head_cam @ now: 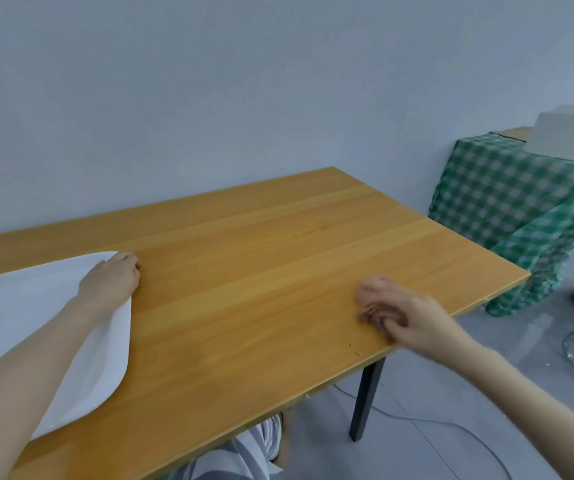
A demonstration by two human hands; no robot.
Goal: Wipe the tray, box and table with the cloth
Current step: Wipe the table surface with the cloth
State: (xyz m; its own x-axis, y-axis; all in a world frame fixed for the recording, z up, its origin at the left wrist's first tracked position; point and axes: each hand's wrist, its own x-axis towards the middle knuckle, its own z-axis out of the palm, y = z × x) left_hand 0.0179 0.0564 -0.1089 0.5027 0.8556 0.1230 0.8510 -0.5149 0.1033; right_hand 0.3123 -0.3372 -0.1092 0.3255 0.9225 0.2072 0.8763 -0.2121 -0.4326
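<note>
The long honey-coloured wooden surface point(261, 271) lies bare in front of me, and the wide white plastic tray point(36, 306) sits at its left end, smooth, shallow-rimmed, a dark round logo near me. My left hand point(110, 280) rests curled over the tray's far corner, its grip pressed onto the rim. My right hand point(396, 315) hovers blurred by the right edge, fingers bunched; whether it pinches anything I cannot tell. No cloth shows, and one-cornered pressure could skid the tray.
</note>
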